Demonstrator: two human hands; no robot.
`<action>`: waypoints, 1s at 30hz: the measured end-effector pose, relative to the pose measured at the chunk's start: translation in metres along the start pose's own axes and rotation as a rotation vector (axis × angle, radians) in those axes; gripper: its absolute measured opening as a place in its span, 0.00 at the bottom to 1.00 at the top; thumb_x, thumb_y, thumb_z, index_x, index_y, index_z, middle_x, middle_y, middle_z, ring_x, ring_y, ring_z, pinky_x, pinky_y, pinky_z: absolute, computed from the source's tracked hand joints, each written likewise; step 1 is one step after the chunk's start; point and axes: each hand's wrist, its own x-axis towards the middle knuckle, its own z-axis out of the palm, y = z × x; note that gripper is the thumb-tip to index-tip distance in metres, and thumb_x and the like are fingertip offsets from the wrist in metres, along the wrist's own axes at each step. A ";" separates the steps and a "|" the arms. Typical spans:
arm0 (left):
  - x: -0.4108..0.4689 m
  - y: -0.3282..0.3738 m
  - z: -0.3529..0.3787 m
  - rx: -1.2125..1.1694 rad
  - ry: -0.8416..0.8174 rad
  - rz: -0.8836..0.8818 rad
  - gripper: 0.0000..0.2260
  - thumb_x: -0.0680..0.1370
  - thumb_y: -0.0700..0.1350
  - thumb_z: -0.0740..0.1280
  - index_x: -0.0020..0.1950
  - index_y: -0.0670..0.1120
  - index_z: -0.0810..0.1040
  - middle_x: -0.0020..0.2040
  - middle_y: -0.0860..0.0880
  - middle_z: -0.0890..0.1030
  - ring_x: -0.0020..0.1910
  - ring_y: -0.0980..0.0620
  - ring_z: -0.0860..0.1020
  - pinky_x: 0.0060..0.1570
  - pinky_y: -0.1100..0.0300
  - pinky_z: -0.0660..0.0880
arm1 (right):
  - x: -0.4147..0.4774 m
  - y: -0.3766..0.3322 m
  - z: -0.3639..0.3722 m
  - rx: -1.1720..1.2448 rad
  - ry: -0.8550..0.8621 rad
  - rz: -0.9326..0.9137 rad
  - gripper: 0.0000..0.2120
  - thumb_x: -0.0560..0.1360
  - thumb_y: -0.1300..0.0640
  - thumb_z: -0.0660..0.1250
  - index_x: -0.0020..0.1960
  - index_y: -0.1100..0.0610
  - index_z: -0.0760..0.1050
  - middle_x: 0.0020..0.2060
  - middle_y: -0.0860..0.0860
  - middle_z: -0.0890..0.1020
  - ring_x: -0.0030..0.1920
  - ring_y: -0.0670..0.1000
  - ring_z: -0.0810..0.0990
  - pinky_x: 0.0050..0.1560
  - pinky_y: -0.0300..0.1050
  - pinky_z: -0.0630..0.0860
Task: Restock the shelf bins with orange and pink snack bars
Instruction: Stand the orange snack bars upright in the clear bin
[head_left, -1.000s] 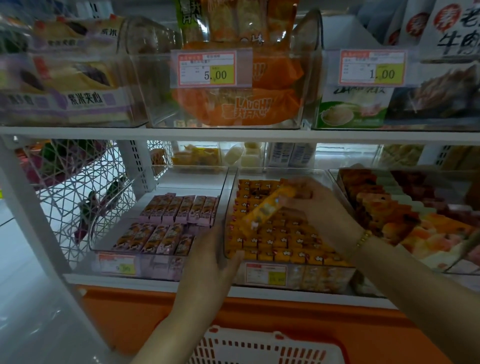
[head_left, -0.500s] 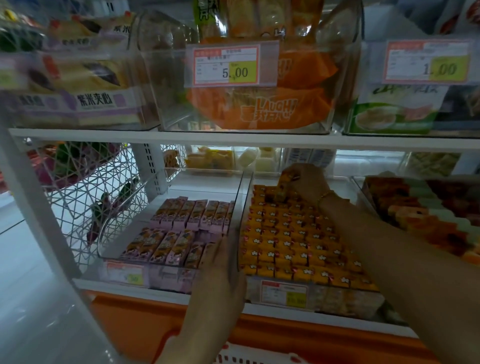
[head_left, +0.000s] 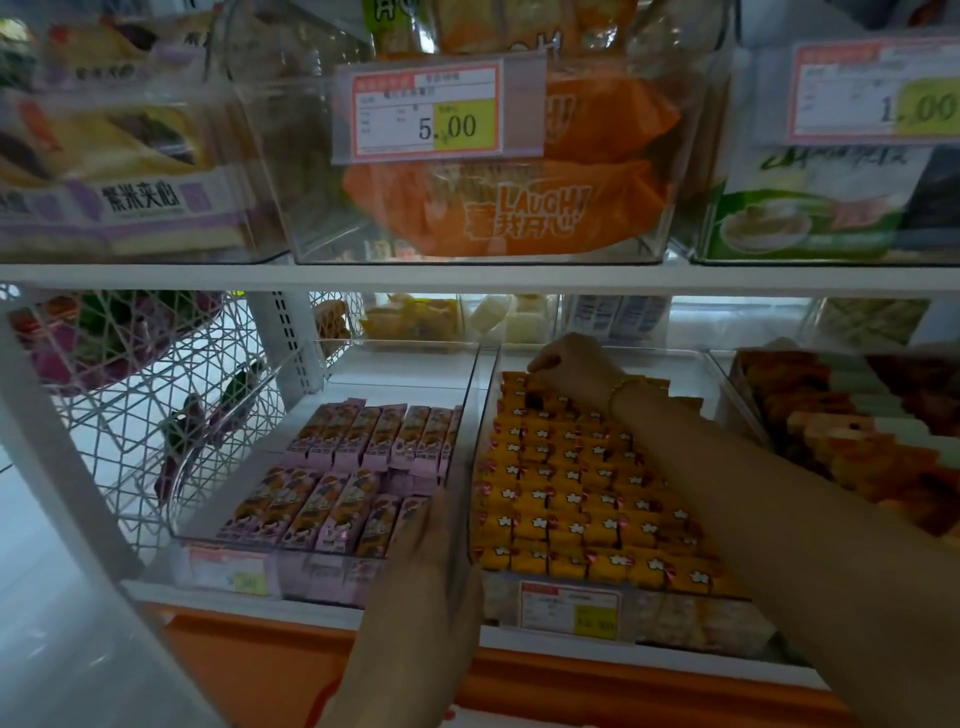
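1. The orange bars (head_left: 566, 499) fill most of the middle bin (head_left: 691, 371) on the lower shelf (head_left: 291, 608). They stand packed in neat rows from the front wall to near the back.
2. The right hand (head_left: 569, 364) reaches to the rear of that bin, fingers bent down onto the last row. I cannot tell whether its grip holds a bar or only presses one into place, as the fingertips are hidden behind the knuckles.
3. Only a bare strip shows behind and to the right of this hand. I judge the orange side close to done, with room for perhaps one more short row.
4. The pink bars (head_left: 358, 467) lie in the bin (head_left: 400, 376) just to the left, in two rows at the front and middle. The back part of that bin shows its bare floor.
5. The pink side looks about two-thirds filled, so most of the remaining work seems to be there.
6. The left hand (head_left: 426, 566) is blurred. It rests at the front of the shelf, where the two bins meet, with its fingers flat and its grip wide, and I see nothing held in it. It seems to steady the bins.
7. No spare bars show, so I cannot say how much stock is left to put in.
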 end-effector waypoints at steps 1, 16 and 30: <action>0.000 -0.001 0.001 0.008 -0.003 -0.004 0.36 0.82 0.47 0.56 0.54 0.48 0.21 0.76 0.56 0.50 0.74 0.60 0.50 0.53 0.79 0.44 | 0.001 -0.003 0.006 -0.012 0.005 0.003 0.10 0.75 0.64 0.64 0.52 0.61 0.82 0.52 0.56 0.83 0.53 0.51 0.80 0.55 0.37 0.73; 0.002 -0.010 -0.007 -0.098 -0.067 0.061 0.28 0.81 0.46 0.59 0.70 0.61 0.42 0.75 0.58 0.55 0.69 0.66 0.48 0.63 0.73 0.47 | -0.021 -0.004 0.014 0.114 0.280 -0.017 0.04 0.76 0.61 0.65 0.45 0.60 0.78 0.47 0.53 0.81 0.50 0.51 0.77 0.48 0.40 0.71; -0.009 0.014 -0.027 -0.642 -0.072 -0.064 0.20 0.66 0.56 0.68 0.58 0.55 0.79 0.55 0.62 0.81 0.56 0.60 0.78 0.57 0.59 0.74 | -0.176 -0.075 -0.061 1.074 0.120 0.126 0.06 0.77 0.66 0.62 0.41 0.62 0.75 0.35 0.54 0.81 0.35 0.50 0.82 0.37 0.39 0.80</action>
